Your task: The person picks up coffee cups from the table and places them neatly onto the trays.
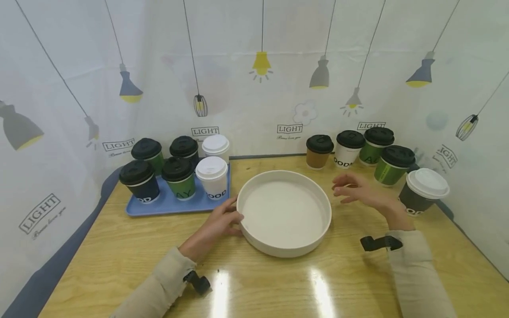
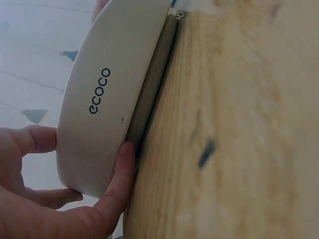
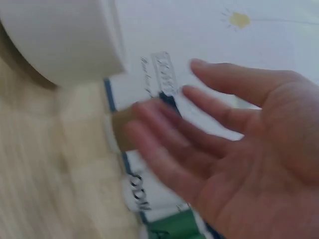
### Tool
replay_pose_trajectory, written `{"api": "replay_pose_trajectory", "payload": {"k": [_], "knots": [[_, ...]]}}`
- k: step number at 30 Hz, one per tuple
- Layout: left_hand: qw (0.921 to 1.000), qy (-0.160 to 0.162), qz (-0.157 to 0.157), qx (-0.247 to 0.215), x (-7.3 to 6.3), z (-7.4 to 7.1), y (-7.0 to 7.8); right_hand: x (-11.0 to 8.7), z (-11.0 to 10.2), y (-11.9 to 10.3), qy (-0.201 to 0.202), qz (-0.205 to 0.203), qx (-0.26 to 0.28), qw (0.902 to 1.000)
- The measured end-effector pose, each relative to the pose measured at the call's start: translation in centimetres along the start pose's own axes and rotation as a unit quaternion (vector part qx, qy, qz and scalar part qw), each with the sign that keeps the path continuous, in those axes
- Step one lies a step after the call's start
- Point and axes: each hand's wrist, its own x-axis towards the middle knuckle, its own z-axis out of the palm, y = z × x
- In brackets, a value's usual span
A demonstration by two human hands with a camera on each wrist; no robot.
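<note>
A round cream-white tray (image 1: 284,212) with a raised wall rests on the wooden table, centred before me. My left hand (image 1: 222,221) grips its left side. The left wrist view shows the fingers (image 2: 40,138) of that hand spread between the rim and the base of the wall (image 2: 99,114), which is printed "ecoco". My right hand (image 1: 359,191) hovers to the right of the tray, apart from it, holding nothing. In the right wrist view its fingers (image 3: 164,154) are loosely extended and blurred, in front of a brown paper cup (image 3: 122,130).
Several lidded paper cups (image 1: 179,179) stand in two rows on a blue tray (image 1: 199,204) at the left. At the back right, several more cups (image 1: 350,150) form a curved row, ending in a dark cup with a white lid (image 1: 423,190). A lamp-patterned curtain (image 1: 238,88) hangs behind.
</note>
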Motion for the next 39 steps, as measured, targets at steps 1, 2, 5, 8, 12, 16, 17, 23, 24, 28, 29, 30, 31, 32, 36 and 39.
{"api": "replay_pose_trajectory", "payload": {"k": [1,2,5,8,12,16,17,23,24,28,29,30,31,32,36,39], "knots": [[1.0000,0.002,0.000,0.001,0.0,0.0,0.0,-0.3,-0.4,-0.1,0.031,-0.015,-0.007,0.9994],[1.0000,0.004,0.000,0.000,0.0,0.0,0.1,-0.6,-0.9,-0.3,0.064,-0.031,-0.013,0.9974],[1.0000,0.006,0.002,0.000,0.0,-0.1,0.1,-1.9,-2.3,-0.4,0.175,-0.071,-0.030,0.9815],[1.0000,0.008,0.000,-0.001,0.0,-0.1,0.1,-3.7,-4.0,0.0,0.288,-0.091,-0.056,0.9517],[1.0000,0.008,-0.001,-0.004,0.1,-0.1,0.0,-5.9,-6.3,1.3,0.408,-0.080,-0.082,0.9059],[1.0000,0.009,-0.001,-0.002,0.0,-0.1,0.1,-7.5,-7.9,2.7,0.488,-0.020,-0.095,0.8673],[1.0000,0.009,-0.001,-0.002,-0.1,-0.1,0.1,-7.8,-8.1,3.1,0.495,0.000,-0.099,0.8634],[0.9999,0.011,0.000,-0.004,0.0,-0.1,0.0,-8.6,-8.7,6.6,0.448,0.077,-0.050,0.8890],[0.9999,0.012,-0.001,-0.004,0.0,-0.1,-0.1,-8.6,-8.6,7.3,0.440,0.081,-0.035,0.8936],[0.9999,0.014,-0.001,-0.001,0.1,0.0,-0.2,-8.5,-8.2,9.5,0.425,0.084,-0.009,0.9011],[0.9999,0.014,0.000,-0.001,0.1,0.0,-0.2,-8.5,-8.1,9.9,0.421,0.082,-0.014,0.9030],[0.9999,0.015,0.001,0.000,0.1,0.0,-0.3,-8.5,-8.0,10.3,0.419,0.078,-0.020,0.9044],[0.9999,0.016,0.002,0.000,0.1,0.0,-0.3,-8.5,-7.9,10.6,0.418,0.072,-0.028,0.9053],[0.9999,0.016,0.003,0.000,0.1,0.1,-0.3,-8.6,-7.9,10.9,0.416,0.067,-0.035,0.9060],[0.9998,0.017,0.004,0.003,0.2,0.1,-0.3,-8.8,-7.5,11.6,0.420,0.054,0.000,0.9058],[0.9999,0.016,0.002,0.004,0.2,0.1,-0.3,-9.0,-7.3,11.7,0.428,0.047,0.045,0.9016]]}}
